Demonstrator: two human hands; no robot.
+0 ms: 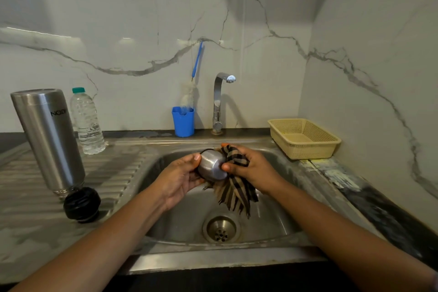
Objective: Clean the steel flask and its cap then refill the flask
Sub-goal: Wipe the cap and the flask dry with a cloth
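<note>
A cream basket (310, 153) sits right of the tap (216, 102), blue cup (183, 123) left.

This is a home kitchen, at the washing-up corner. A stainless steel sink (180, 220) with a ribbed drainboard (113, 168) is set into a dark stone surface (379, 208), with a curved chrome tap (218, 102) behind it. White marble-veined wall panels (118, 31) back the corner. A blue-handled bottle brush (197, 61) stands in a blue plastic holder (183, 123), a beige perforated plastic basket (308, 147) sits beside the basin, and a clear plastic water bottle (87, 121) and a tall brushed-steel flask (49, 137) stand on the drainboard.
</note>
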